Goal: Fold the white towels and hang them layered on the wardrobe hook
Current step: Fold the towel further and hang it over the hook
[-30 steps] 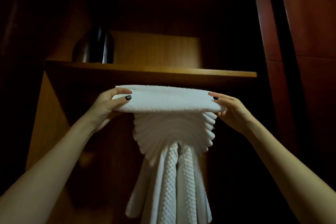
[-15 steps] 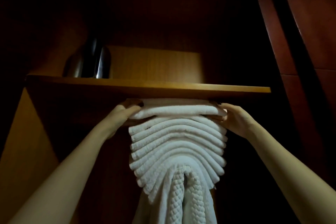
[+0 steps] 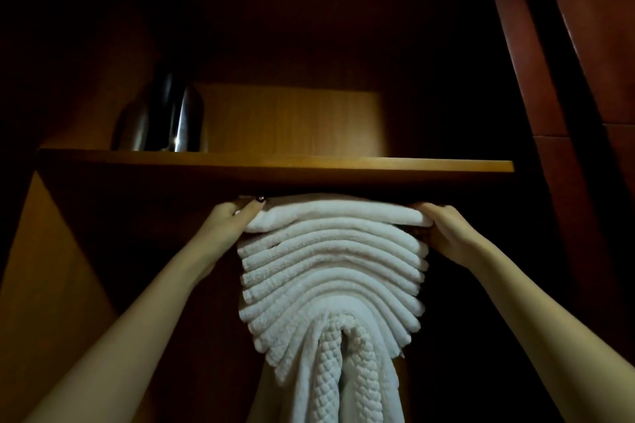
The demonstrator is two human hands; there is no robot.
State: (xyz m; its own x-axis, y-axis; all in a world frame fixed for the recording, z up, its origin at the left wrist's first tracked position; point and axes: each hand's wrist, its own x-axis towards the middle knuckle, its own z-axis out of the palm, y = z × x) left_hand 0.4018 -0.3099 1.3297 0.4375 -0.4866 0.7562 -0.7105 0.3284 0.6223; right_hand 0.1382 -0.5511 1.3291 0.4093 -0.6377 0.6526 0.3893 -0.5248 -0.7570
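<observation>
One folded towel (image 3: pixel 336 216), spanning between left hand (image 3: pixel 226 227) grip, right hand (image 3: pixel 443 230) grip

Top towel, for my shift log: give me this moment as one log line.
left hand grips folded white towel | right hand grips other end | position: atop layered towels, under wooden shelf

folded towel (image 3: pixel 338 215) atop hanging towel stack (image 3: pixel 330 278) | under shelf (image 3: pixel 275 166) | kettle (image 3: pixel 165 124) on shelf, left

A wooden shelf (image 3: pixel 343 165), seen from below its front edge, carries one shiny dark metal pot (image 3: pixel 166 120) standing upright near its left end.
</observation>
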